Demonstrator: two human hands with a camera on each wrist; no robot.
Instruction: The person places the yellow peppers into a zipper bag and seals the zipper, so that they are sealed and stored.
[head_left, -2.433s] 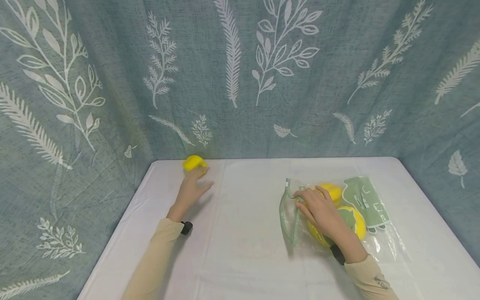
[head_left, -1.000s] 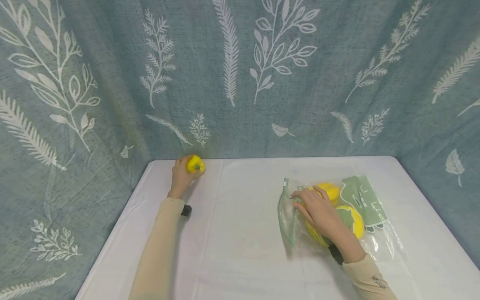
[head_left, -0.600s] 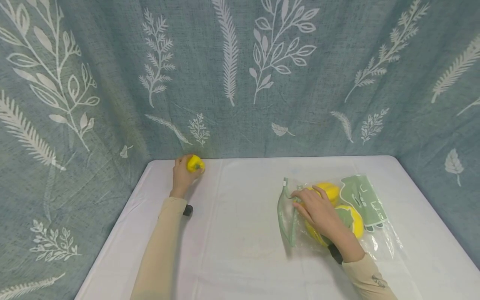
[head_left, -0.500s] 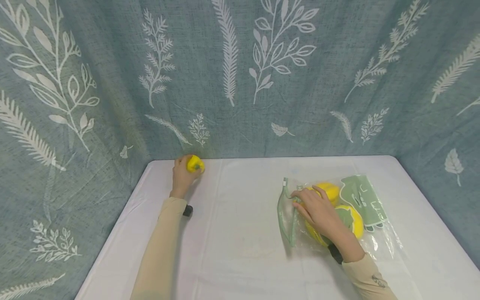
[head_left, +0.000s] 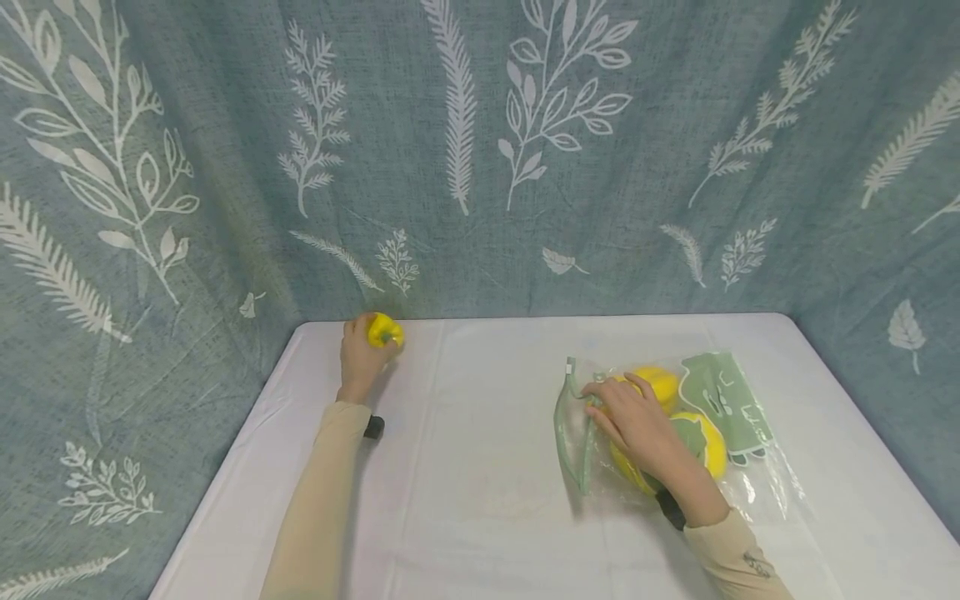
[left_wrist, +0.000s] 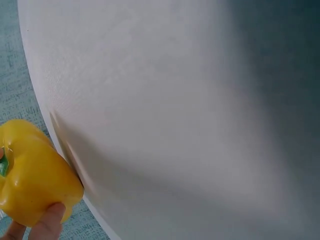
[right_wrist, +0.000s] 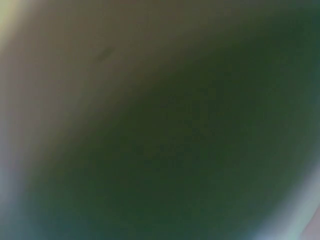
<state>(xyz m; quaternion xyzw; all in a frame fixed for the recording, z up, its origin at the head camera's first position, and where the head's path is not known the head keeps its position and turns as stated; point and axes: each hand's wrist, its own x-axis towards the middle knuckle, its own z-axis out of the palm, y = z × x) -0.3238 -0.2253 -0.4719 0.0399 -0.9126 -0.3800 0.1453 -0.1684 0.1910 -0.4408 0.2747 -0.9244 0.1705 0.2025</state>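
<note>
At the table's far left corner my left hand (head_left: 362,360) grips a yellow bell pepper (head_left: 385,331), its green stem turned toward me. In the left wrist view the same bell pepper (left_wrist: 37,175) shows large at the lower left, with fingertips (left_wrist: 49,222) pressed against its skin. On the right lies a clear zip bag (head_left: 776,479) with green prints and a green zip strip, its mouth facing left and gaping. Yellow bell peppers (head_left: 660,385) are inside it. My right hand (head_left: 637,425) lies over the bag and pinches its upper edge at the mouth. The right wrist view is too blurred to read.
A white cloth covers the table (head_left: 480,467). A blue-green curtain (head_left: 420,150) with white leaf patterns hangs behind and along both sides, close to the table's far edge (head_left: 510,317). Each wrist wears a dark camera.
My left hand has moved round to the pepper's left side and taken hold of it. The pepper has turned stem toward me and shifted slightly left. My right hand and the bag have stayed put.
</note>
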